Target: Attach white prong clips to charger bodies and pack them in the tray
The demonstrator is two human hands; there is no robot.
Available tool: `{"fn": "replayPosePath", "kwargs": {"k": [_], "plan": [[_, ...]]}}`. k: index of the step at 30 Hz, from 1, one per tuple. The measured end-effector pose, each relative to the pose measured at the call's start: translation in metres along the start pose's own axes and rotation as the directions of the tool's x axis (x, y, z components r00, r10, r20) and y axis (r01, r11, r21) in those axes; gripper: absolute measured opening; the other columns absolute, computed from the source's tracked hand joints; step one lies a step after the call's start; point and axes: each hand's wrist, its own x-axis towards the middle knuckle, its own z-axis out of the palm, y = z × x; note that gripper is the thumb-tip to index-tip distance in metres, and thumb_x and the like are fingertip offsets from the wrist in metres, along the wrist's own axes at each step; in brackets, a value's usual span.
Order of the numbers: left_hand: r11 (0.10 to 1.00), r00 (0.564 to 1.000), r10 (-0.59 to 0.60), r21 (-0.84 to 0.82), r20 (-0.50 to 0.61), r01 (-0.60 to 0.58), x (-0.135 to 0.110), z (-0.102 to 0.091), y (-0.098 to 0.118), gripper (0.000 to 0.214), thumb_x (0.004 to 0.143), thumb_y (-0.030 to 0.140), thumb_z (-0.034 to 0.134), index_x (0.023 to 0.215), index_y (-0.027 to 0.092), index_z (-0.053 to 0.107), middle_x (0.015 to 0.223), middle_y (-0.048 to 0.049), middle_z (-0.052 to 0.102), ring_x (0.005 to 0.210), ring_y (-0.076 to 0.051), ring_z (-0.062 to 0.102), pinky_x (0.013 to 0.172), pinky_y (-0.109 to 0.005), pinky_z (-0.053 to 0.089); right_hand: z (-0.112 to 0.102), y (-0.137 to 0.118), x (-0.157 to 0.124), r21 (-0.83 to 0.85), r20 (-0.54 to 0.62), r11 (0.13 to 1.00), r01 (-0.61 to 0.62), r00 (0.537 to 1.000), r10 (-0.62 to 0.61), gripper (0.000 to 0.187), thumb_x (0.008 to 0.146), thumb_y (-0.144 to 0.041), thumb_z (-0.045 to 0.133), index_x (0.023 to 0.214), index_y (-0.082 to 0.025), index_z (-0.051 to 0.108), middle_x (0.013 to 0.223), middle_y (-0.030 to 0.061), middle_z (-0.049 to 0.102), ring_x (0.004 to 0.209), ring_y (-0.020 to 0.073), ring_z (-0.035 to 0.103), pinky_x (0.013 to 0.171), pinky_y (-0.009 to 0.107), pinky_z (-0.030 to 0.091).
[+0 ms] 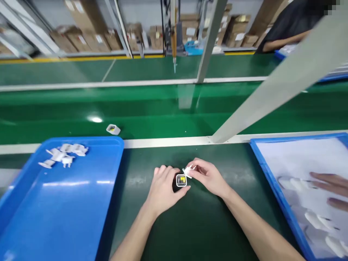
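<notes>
Between the thumb and fingers of my left hand is a small white charger housing, its open end facing up and yellow and dark parts showing inside. My right hand pinches a white plug cover with prongs just above the housing's upper right corner. Whether the cover touches the housing is hard to tell. Both hands are over the dark green worktable.
At left, a blue tray holds several white plug covers. Another white housing stands on the green conveyor. A slanted grey post rises at right. Another person's hand reaches over the right tray of white parts.
</notes>
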Motion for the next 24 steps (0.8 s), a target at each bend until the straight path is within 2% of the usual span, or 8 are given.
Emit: {"fn": "replayPosePath", "kwargs": {"k": [3, 7, 12, 18, 24], "plan": [[0.995, 0.998, 0.063, -0.084, 0.015, -0.062, 0.000, -0.005, -0.004, 0.024, 0.094, 0.040, 0.071, 0.103, 0.020, 0.061, 0.089, -0.0011, 0.066, 0.083, -0.020, 0.052, 0.078, -0.037, 0.032, -0.002, -0.002, -0.003, -0.047, 0.000, 0.999, 0.011, 1.000, -0.011, 0.032, 0.092, -0.055, 0.073, 0.092, -0.023, 0.073, 0.084, 0.0018, 0.063, 0.068, 0.0146, 0.057, 0.061, 0.028, 0.047], [0.987, 0.995, 0.089, -0.129, -0.034, -0.092, 0.003, -0.004, -0.007, 0.033, 0.091, 0.048, 0.076, 0.087, 0.020, 0.059, 0.079, 0.0010, 0.062, 0.076, -0.018, 0.048, 0.073, -0.036, 0.028, -0.003, -0.003, -0.008, -0.035, -0.058, 0.999, 0.014, 0.998, -0.016, 0.028, 0.093, -0.052, 0.073, 0.097, -0.024, 0.072, 0.088, 0.0029, 0.068, 0.067, 0.0150, 0.060, 0.059, 0.027, 0.050], [0.986, 0.991, 0.126, -0.107, -0.047, -0.130, 0.001, -0.001, -0.009, 0.029, 0.092, 0.044, 0.076, 0.088, 0.019, 0.061, 0.079, 0.0005, 0.060, 0.078, -0.019, 0.049, 0.075, -0.036, 0.028, 0.000, -0.001, -0.013, 0.002, -0.094, 1.000, 0.002, 0.996, -0.002, 0.029, 0.093, -0.052, 0.074, 0.101, -0.025, 0.067, 0.079, -0.0001, 0.067, 0.053, 0.0115, 0.054, 0.048, 0.025, 0.048], [0.984, 0.987, 0.144, -0.092, -0.077, -0.151, -0.002, 0.003, -0.012, 0.030, 0.090, 0.044, 0.078, 0.090, 0.019, 0.061, 0.082, 0.0013, 0.062, 0.080, -0.019, 0.051, 0.077, -0.036, 0.030, 0.003, 0.001, -0.012, 0.026, -0.092, 0.989, 0.144, 0.986, -0.141, 0.025, 0.092, -0.047, 0.076, 0.101, -0.025, 0.067, 0.088, 0.0018, 0.069, 0.053, 0.0100, 0.056, 0.046, 0.023, 0.049], [0.989, 0.986, 0.131, -0.055, -0.099, -0.137, -0.002, 0.004, -0.012, 0.036, 0.085, 0.047, 0.082, 0.087, 0.019, 0.060, 0.081, 0.0021, 0.062, 0.079, -0.018, 0.052, 0.077, -0.036, 0.032, 0.005, 0.005, -0.016, -0.036, -0.107, 0.991, 0.126, 0.986, -0.130, 0.029, 0.093, -0.050, 0.075, 0.109, -0.027, 0.068, 0.083, 0.0004, 0.067, 0.052, 0.0111, 0.057, 0.041, 0.023, 0.049]]}}
